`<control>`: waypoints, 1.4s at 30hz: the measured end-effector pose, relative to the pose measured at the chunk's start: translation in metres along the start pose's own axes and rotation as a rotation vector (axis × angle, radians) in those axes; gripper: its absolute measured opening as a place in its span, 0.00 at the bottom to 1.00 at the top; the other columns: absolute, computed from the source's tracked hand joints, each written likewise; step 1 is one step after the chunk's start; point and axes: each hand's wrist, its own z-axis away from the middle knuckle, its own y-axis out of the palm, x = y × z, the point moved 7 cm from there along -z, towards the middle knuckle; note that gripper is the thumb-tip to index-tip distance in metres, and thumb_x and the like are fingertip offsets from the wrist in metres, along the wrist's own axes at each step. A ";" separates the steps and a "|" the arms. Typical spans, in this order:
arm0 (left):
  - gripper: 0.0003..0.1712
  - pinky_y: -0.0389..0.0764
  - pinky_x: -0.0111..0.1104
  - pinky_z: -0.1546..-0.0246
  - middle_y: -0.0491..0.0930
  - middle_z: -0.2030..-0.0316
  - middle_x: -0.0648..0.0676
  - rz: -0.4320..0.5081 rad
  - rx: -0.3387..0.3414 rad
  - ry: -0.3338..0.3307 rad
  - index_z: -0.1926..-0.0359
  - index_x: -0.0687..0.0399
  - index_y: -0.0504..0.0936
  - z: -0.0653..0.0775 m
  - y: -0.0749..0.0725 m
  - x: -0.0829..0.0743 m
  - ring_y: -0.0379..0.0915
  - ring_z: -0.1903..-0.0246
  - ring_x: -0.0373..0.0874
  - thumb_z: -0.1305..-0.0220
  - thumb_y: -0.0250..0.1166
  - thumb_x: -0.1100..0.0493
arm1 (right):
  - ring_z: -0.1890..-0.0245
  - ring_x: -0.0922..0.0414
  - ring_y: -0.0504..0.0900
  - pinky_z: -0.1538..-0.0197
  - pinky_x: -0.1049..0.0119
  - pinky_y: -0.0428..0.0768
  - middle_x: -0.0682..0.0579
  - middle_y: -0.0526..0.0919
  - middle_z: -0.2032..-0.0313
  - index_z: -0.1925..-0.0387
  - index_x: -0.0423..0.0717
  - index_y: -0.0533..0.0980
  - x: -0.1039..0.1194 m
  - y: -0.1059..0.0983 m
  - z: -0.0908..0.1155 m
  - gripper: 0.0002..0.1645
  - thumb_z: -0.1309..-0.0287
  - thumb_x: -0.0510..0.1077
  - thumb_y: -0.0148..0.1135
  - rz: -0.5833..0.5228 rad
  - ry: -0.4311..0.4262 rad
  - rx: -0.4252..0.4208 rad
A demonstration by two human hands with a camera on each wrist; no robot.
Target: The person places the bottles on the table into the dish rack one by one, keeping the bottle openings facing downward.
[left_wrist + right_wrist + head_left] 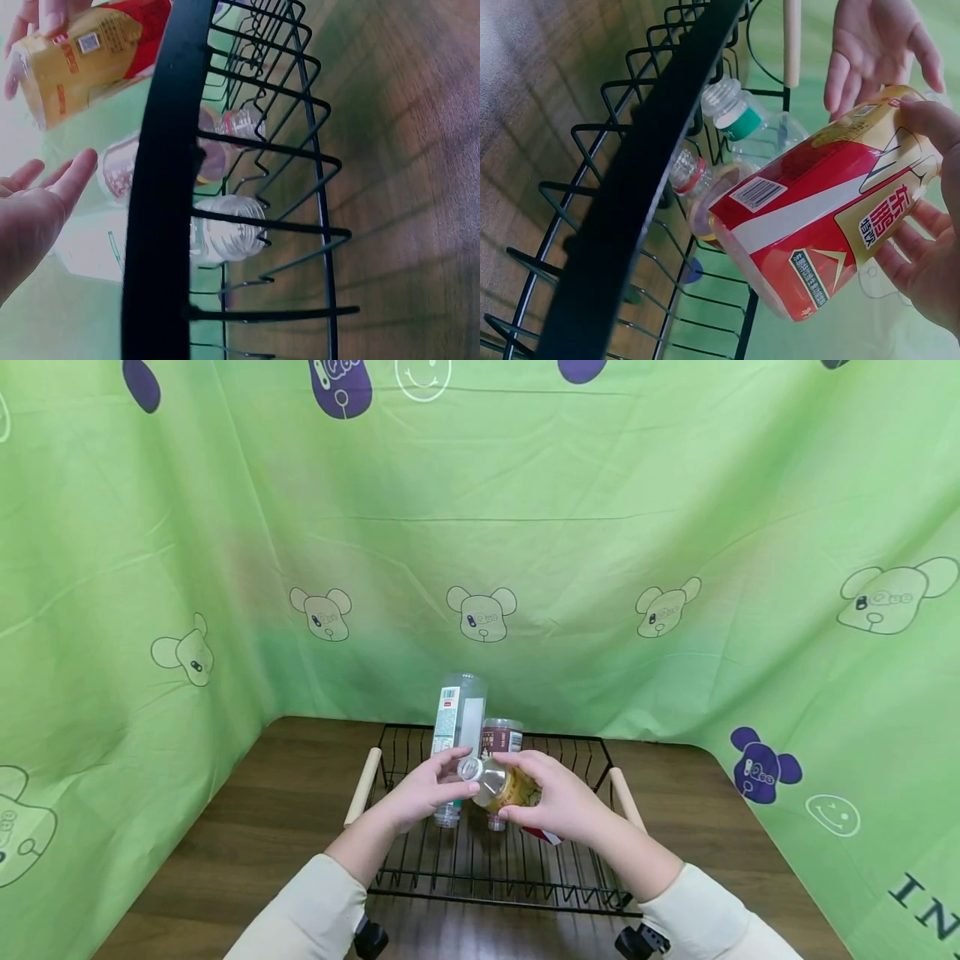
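Observation:
In the head view my right hand (pixel 558 797) grips a bottle (pixel 517 787) with a red and yellow label, tilted over the black wire basket (pixel 517 906). The right wrist view shows that label (pixel 802 225) from the side, thumb and fingers around it. My left hand (pixel 423 789) is beside the bottle's top end, fingers spread; in the left wrist view its fingers (pixel 75 180) are apart from the label. Behind the hands, a clear bottle (pixel 472 702) with a white label and a smaller bottle with a dark red label (pixel 498 739) sit in the basket, necks toward me.
Pale wooden handles stand at the basket's left (pixel 363 787) and right (pixel 627 797) sides. The basket rests on a brown wood-grain table (pixel 247 827). A green cloth (pixel 570 552) with cartoon mouse heads hangs behind and at both sides.

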 end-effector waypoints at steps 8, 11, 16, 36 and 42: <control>0.42 0.83 0.39 0.51 0.77 0.46 0.68 0.010 0.028 -0.006 0.28 0.63 0.59 -0.001 0.011 -0.004 0.81 0.54 0.47 0.38 0.67 0.58 | 0.41 0.46 0.76 0.41 0.45 0.77 0.46 0.77 0.39 0.35 0.53 0.71 0.007 0.005 0.000 0.42 0.54 0.50 0.75 0.039 -0.032 0.024; 0.40 0.83 0.37 0.52 0.80 0.48 0.66 -0.027 0.022 0.017 0.31 0.63 0.64 -0.001 0.012 -0.005 0.81 0.56 0.44 0.40 0.69 0.56 | 0.42 0.47 0.77 0.41 0.46 0.77 0.47 0.78 0.41 0.35 0.53 0.71 0.008 0.006 0.000 0.42 0.53 0.50 0.75 0.038 -0.037 0.031; 0.38 0.83 0.35 0.53 0.82 0.50 0.62 -0.079 0.008 0.055 0.35 0.64 0.70 0.000 0.012 -0.005 0.81 0.56 0.42 0.43 0.71 0.52 | 0.42 0.49 0.77 0.41 0.47 0.77 0.48 0.78 0.41 0.34 0.54 0.71 0.009 0.007 -0.001 0.42 0.52 0.51 0.75 0.049 -0.037 0.052; 0.36 0.82 0.35 0.51 0.78 0.47 0.67 0.106 -0.205 -0.004 0.33 0.66 0.66 0.002 -0.010 0.009 0.80 0.57 0.41 0.39 0.67 0.60 | 0.40 0.43 0.75 0.42 0.43 0.77 0.42 0.71 0.35 0.30 0.51 0.65 -0.032 -0.005 0.011 0.46 0.48 0.52 0.73 -0.096 0.172 -0.116; 0.36 0.81 0.34 0.48 0.74 0.43 0.70 0.226 -0.284 0.014 0.32 0.70 0.63 0.004 -0.022 0.014 0.79 0.54 0.42 0.38 0.64 0.63 | 0.35 0.41 0.68 0.35 0.42 0.70 0.40 0.68 0.34 0.28 0.49 0.61 -0.051 -0.003 0.014 0.46 0.45 0.52 0.71 -0.223 0.291 -0.162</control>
